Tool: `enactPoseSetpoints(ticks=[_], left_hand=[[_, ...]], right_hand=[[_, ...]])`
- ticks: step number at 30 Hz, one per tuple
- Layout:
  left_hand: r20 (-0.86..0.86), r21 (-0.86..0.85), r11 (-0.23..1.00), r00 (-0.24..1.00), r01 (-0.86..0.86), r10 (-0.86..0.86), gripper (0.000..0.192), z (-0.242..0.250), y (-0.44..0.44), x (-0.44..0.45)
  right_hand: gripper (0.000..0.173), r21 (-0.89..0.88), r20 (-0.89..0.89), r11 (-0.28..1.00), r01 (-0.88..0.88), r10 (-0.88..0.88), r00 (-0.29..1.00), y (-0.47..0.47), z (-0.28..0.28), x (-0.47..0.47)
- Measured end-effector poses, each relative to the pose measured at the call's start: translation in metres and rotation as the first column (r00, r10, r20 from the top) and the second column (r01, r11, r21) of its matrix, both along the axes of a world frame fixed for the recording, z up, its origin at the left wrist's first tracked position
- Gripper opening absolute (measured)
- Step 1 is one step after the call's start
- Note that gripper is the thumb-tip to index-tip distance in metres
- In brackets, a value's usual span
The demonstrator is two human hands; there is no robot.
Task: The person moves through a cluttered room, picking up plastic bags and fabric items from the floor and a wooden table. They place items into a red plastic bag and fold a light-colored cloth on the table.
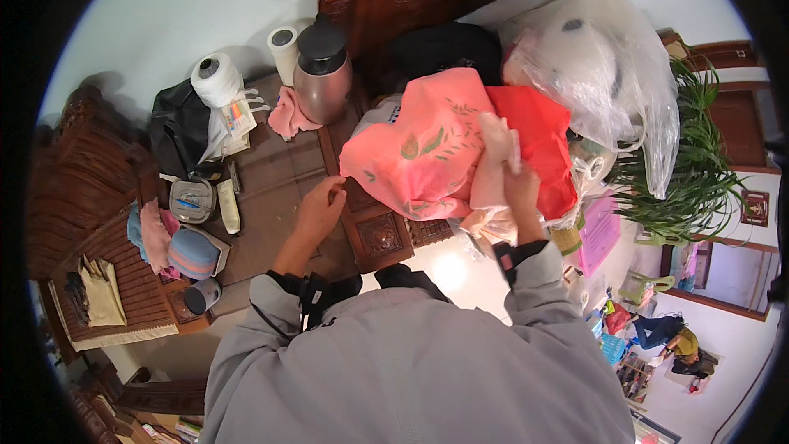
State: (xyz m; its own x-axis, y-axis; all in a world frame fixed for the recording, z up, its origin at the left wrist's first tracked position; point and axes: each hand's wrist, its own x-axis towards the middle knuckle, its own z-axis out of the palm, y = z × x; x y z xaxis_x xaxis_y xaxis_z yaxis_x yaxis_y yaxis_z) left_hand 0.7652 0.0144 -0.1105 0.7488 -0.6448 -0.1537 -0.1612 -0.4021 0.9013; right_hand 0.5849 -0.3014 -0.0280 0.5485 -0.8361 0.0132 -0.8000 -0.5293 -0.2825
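A pink bag or cloth (pixel 425 148) with a printed green leaf pattern lies spread before me over the wooden furniture. My left hand (pixel 317 209) is at its left edge, fingertips against the fabric; whether they pinch it is unclear. At the other side, my right hand (pixel 523 191) closes around a pale pink fabric strip (pixel 491 166), which runs along the pink fabric's right side. Behind that hand lies a bright red bag (pixel 536 142). A crumpled light-orange plastic bag (pixel 492 225) shows below the strip.
Left of the pink fabric stand a vacuum jug (pixel 322 74), a white thread cone (pixel 217 81) and a tube (pixel 228 206) on the brown wooden surface (pixel 271 172). A large clear plastic bag (pixel 604 68) and a leafy plant (pixel 684 191) are right. Another person (pixel 669 336) is far right.
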Motion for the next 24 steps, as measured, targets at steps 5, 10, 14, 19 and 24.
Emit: enactPoseSetpoints(ticks=[5, 10, 14, 19, 24], left_hand=[[-0.175, -0.056, 0.998, 0.984, -0.02, 0.01, 0.027, 0.027, -0.012, -0.027], [-0.318, -0.193, 0.981, 0.943, 0.033, -0.095, 0.029, 0.053, -0.039, -0.053], [-0.311, -0.201, 0.974, 0.936, 0.105, -0.165, 0.038, 0.074, -0.066, -0.073], [-0.334, -0.335, 0.94, 0.926, 0.059, -0.177, 0.048, 0.109, -0.089, -0.095], [-0.635, -0.544, 0.813, 0.734, -0.207, -0.239, 0.067, 0.142, -0.098, -0.095]], right_hand=[[0.027, 0.063, 0.492, 0.995, -0.083, 0.042, 0.87, -0.067, 0.045, -0.018], [0.025, -0.244, 0.694, 0.933, -0.266, 0.36, 0.623, -0.074, 0.084, 0.001], [0.023, 0.151, 0.889, 0.959, -0.241, -0.025, 0.457, -0.078, 0.164, 0.013], [0.05, -0.192, 0.966, 0.823, -0.535, 0.255, 0.044, -0.061, 0.278, 0.014], [0.02, -0.273, 0.832, 0.727, -0.631, 0.508, 0.225, -0.035, 0.29, -0.002]])
